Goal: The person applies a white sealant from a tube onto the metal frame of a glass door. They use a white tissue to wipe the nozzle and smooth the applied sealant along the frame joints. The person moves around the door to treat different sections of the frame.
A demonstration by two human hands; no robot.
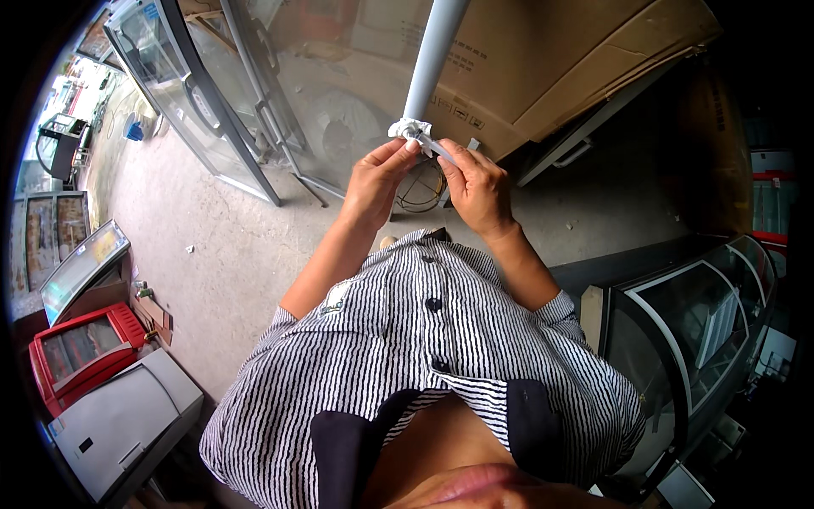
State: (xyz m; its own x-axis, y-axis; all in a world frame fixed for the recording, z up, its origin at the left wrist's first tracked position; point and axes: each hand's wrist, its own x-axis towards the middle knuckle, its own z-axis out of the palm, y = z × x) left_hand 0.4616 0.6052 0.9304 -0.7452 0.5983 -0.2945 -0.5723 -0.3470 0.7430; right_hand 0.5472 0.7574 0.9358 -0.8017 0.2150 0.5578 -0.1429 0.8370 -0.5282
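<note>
A light grey pipe (434,59) comes down from the upper edge to a point between my hands. White crumpled material (397,128), thin like plastic or paper, is bunched around its lower end. My left hand (378,178) is closed, thumb and forefinger pinching at this white material. My right hand (482,188) is closed too, its thumb and forefinger on a narrow greyish strip (437,149) that reaches to the pipe end. What the strip is I cannot make out. The fingers partly hide the joint between strip and pipe.
A large brown cardboard box (543,64) stands ahead on the right, beside glass door panels (297,76). A round wire guard (420,191) is below my hands. Red and white cabinets (127,424) are at the left, a curved glass display case (678,331) at the right.
</note>
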